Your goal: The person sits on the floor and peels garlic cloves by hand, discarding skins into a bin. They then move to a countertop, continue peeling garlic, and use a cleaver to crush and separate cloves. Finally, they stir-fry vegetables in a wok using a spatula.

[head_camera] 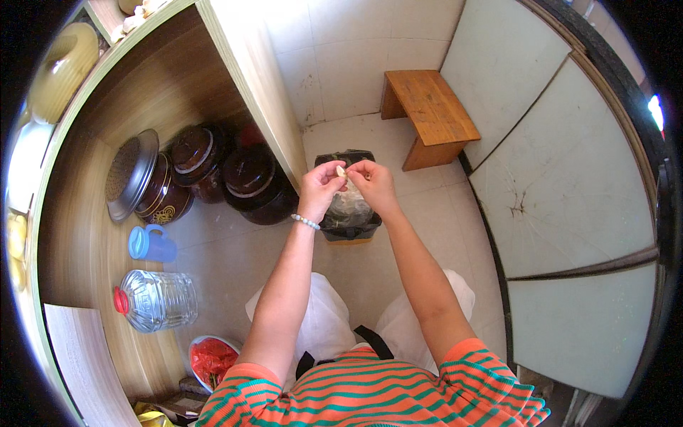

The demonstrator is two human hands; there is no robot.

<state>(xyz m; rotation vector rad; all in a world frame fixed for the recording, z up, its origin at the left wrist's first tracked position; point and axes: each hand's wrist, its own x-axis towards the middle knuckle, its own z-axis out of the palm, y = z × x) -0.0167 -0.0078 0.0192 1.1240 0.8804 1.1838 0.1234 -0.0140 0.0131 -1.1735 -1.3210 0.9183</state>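
Between the thumb and fingertips of my left hand [321,187] is a small pale clove [341,171], which looks like garlic. The thumb and forefinger of my right hand [373,187] pinch the clove's right side. A small brownish bit [368,176] shows among the curled fingers of that hand; what it is, I cannot tell. Both hands are above a dark bin [349,235] lined with a plastic bag [347,211]. Whitish and dark scraps show inside it, partly hidden by my hands. A beaded bracelet [306,221] circles my left wrist.
On the left, several brown glazed jars [261,184] stand in an open cabinet beside a metal steamer pan [133,173]. Nearer are a blue jug [152,244], a clear plastic bottle [160,300] and a basin [193,363]. A wooden stool [432,104] and pale cabinet doors [560,176] are at right.
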